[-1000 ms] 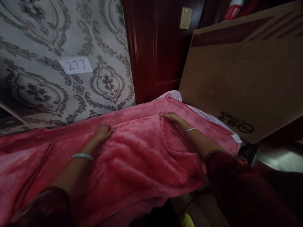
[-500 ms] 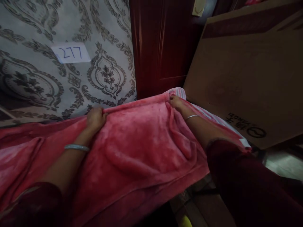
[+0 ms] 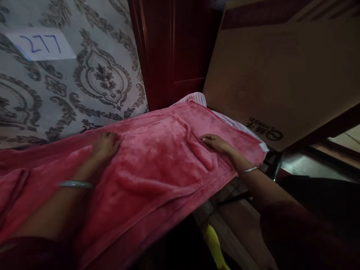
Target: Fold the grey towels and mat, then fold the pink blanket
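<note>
A thick plush pink-red blanket (image 3: 157, 150) lies spread in front of me, its upper layer folded over and wrinkled. My left hand (image 3: 106, 146) rests on the blanket at the left end of the folded edge. Motion smears its fingers, so their grip is unclear. Over to the right, my right hand (image 3: 215, 143) is just beside the rumpled fold, fingers stretched out and holding nothing. Under the blanket's far right side, a striped white, pink and blue cloth (image 3: 200, 98) peeks out.
Patterned wallpaper (image 3: 104, 75) with a paper marked 277 (image 3: 42, 44) stands behind. A dark red door (image 3: 168, 48) is in the middle. A large cardboard box (image 3: 275, 71) leans at the right. Below lies a yellow object (image 3: 214, 243).
My right hand has let go of the blanket's folded edge and moved nearer to me. That edge now lies lower, baring the layer beneath. The view has shifted right.
</note>
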`<state>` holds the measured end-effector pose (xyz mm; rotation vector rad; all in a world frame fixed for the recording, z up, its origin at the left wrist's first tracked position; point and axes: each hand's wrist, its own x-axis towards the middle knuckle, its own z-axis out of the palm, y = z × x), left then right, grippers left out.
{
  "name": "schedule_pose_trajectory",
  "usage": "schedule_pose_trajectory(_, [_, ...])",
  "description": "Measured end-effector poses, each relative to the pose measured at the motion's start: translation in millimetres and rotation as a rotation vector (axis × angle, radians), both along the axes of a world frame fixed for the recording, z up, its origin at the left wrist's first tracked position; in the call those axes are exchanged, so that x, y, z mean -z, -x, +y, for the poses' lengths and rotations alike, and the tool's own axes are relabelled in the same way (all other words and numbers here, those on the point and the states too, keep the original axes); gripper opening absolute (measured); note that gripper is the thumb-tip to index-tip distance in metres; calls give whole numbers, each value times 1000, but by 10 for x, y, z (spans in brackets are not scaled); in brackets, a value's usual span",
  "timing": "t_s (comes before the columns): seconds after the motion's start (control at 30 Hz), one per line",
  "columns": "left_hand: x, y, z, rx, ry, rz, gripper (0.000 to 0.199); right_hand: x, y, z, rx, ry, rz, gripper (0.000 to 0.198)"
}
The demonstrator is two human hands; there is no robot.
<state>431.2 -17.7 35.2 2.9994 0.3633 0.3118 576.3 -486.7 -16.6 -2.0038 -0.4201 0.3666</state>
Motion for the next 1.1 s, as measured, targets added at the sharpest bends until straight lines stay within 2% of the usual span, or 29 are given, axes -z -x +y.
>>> schedule_pose_trajectory(0.1, [-98, 321, -554, 319, 32, -24, 39, -13, 385, -277, 30, 24, -112, 47])
schedule_pose_trajectory(0.17, [-151, 642, -916, 423, 73, -16, 38, -46, 581, -390, 8, 33, -170, 53])
schedule_pose_trajectory(0.23, [-180, 993, -1178, 451, 94, 22, 34, -70, 712, -436, -25, 32, -204, 52])
schedule_pose_trajectory(0.33, [-145, 1475, -1365, 418, 116, 79, 27, -69, 804, -399, -9, 72, -213, 49])
schedule_pose_trajectory(0.5, [131, 2003, -1413, 384, 67, 74, 26, -73, 788, -319, 163, 183, -260, 31])
schedule_pose_trajectory(0.6, [340, 2174, -1409, 390, -20, 2, 19, -77, 749, -367, 329, 194, -340, 26])
schedule_pose_trajectory(0.7, [490, 2271, -1401, 399, -85, -48, 22, 2, 766, -397, 384, 241, -315, 23])
schedule_pose_trajectory(0.87, [531, 2377, -1354, 377, -181, -129, 22, 147, 874, -369, 378, 249, -354, 24])
schedule_pose_trajectory(1.1, [546, 2596, -1062, 320, -178, -281, 26, -103, 937, -425, 341, 320, -411, 24])
